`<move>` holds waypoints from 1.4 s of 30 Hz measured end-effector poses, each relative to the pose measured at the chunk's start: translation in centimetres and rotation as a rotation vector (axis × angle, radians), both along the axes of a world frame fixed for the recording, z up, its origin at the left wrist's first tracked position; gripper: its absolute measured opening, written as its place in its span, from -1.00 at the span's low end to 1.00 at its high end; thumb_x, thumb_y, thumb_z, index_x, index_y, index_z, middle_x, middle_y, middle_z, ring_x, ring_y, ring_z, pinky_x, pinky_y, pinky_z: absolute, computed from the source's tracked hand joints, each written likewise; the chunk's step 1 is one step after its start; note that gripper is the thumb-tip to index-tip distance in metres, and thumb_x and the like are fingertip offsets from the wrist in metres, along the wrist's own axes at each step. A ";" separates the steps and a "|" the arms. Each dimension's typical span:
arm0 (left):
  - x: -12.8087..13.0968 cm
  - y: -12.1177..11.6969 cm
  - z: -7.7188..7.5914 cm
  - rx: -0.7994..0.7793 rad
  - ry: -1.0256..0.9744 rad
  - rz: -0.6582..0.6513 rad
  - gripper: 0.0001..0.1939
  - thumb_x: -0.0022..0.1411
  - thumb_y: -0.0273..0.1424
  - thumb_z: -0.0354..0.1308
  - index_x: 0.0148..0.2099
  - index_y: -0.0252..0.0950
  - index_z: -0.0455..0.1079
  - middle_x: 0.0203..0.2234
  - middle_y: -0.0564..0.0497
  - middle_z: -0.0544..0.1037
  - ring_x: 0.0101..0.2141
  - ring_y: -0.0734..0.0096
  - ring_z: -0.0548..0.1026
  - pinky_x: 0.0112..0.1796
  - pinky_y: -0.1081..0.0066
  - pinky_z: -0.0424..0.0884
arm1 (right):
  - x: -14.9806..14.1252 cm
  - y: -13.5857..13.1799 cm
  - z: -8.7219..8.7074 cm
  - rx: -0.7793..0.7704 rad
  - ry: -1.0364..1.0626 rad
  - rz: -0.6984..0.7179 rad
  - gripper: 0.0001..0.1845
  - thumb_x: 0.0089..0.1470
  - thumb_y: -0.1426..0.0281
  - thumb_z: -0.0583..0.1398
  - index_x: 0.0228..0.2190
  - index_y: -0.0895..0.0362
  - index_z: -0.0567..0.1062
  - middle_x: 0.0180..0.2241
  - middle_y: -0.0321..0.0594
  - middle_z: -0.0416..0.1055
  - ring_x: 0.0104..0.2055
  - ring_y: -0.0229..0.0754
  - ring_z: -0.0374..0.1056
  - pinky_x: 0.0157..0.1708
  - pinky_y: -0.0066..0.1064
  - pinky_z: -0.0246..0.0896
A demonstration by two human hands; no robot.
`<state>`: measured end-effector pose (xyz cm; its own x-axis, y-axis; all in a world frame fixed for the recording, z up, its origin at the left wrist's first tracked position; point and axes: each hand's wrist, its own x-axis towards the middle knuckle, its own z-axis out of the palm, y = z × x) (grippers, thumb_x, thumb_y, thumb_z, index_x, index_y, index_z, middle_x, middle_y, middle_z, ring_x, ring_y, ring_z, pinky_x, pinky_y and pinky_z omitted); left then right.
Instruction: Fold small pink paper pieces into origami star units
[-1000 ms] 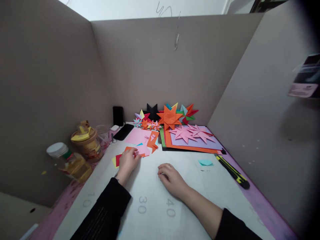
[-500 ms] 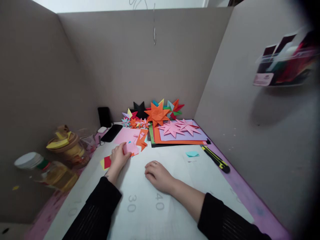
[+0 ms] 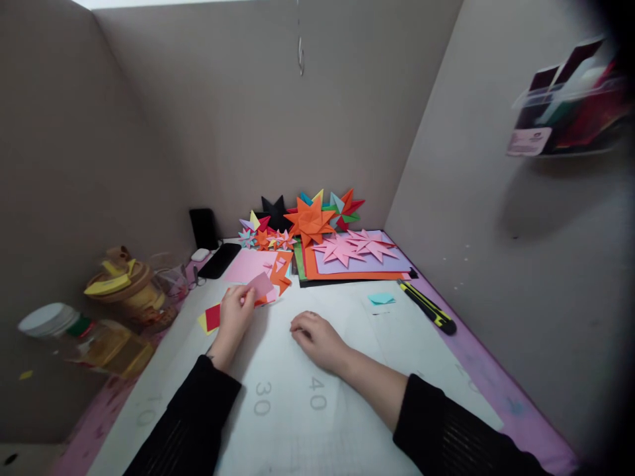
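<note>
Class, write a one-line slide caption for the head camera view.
Left hand holding pink paper, right hand loosely curled nearby, with colourful folded paper stars behind.

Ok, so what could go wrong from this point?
1. The left hand pinches the pink slip by one end, so it might crease or slip loose.
2. The red paper lies loose right by that hand and could get nudged.
3. The cutter lies to the right of the right hand; a wide sweep might knock it. I can't tell whether its blade is out.
</note>
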<state>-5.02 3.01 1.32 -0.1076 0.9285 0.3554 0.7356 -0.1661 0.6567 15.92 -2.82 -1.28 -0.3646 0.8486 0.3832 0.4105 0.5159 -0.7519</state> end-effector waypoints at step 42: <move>4.7 -5.2 1.2 -0.171 -0.241 -0.552 -0.77 0.27 -0.33 -0.04 -0.16 -0.27 0.39 -0.22 -0.05 0.50 -0.20 0.32 0.44 -0.19 0.37 0.35 | 1.6 1.3 0.2 -0.394 0.541 -0.169 -0.87 -0.12 0.34 0.28 -0.54 0.16 0.49 -0.48 -0.23 0.48 -0.41 -0.21 0.37 -0.34 -0.38 0.25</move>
<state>-0.32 -2.15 2.51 0.3456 0.9117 0.2220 0.3990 -0.3569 0.8446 17.50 -1.49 -1.07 -0.0591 0.9904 0.1249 -0.0244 0.1237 -0.9920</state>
